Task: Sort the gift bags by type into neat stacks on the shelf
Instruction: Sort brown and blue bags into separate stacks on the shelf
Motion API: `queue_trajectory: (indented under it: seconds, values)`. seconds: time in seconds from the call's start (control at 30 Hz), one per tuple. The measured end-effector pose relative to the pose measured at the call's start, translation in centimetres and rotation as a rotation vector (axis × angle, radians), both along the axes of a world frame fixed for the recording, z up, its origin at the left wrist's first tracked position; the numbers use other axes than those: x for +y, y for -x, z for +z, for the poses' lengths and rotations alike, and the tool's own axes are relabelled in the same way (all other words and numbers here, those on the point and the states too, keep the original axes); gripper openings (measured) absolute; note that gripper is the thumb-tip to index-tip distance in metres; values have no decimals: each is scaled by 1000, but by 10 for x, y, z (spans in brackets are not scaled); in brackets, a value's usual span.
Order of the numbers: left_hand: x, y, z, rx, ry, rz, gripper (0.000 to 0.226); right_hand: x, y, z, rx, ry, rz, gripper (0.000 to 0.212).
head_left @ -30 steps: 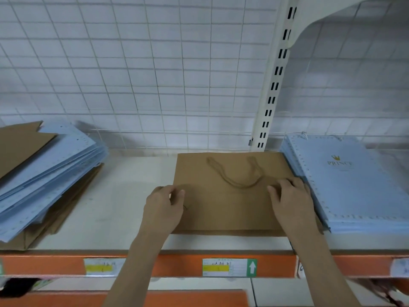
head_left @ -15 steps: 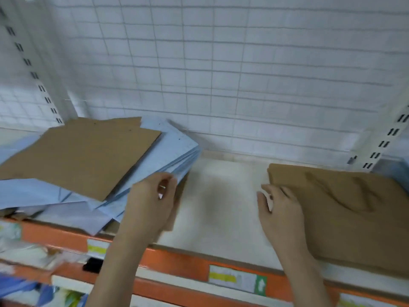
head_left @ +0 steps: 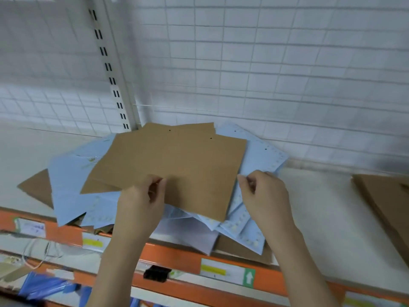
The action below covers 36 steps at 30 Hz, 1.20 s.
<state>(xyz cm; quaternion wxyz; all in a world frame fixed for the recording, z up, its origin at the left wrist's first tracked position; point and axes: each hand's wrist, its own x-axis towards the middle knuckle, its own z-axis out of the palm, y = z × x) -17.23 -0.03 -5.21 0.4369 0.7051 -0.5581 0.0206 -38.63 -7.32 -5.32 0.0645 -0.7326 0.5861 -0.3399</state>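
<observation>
Head view: the left hand pinches the near edge of the top brown kraft gift bag, thumb on top; the right hand nips its right edge with fingers pressed together, possibly catching a blue sheet too. The bag lies flat and matte on a fanned, mixed pile of glossy pale-blue dotted gift bags. Right of that pile, well apart, sits the sorted brown stack. Pulling could drag slick blue bags over the shelf's orange front rail
</observation>
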Motion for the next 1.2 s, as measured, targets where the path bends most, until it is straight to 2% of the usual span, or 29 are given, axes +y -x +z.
queue_trajectory:
  seconds: [0.13,0.27,0.33,0.57,0.73,0.83,0.9,1.0,1.1,1.2]
  values:
    - [-3,-22,-1,17,4,22,11,-11,-25,9,200,-151,-86,60]
    - [-11,-32,-4,45,-18,-5,13,-16,-38,11,222,-394,-74,72]
    - [-15,-34,-6,34,-17,-16,13,-17,-40,9,145,-430,-68,70]
    - [-29,-51,-2,0,-46,47,18,-7,-27,19,-227,-273,-124,42]
    - [-42,-72,13,9,-84,125,27,2,2,9,-304,-256,-191,39]
    - [-52,-89,14,-7,-295,272,37,8,5,4,-340,-240,-199,35]
    - [-55,-101,12,92,-471,404,48,9,4,2,-361,-218,-196,35]
    - [-53,-109,5,151,-585,460,73,10,2,2,-381,-214,-195,37]
    - [-51,-108,4,163,-537,479,88,9,0,1,-388,-218,-188,38]
    - [-46,-107,5,170,-378,514,89,9,-3,0,-405,-199,-172,39]
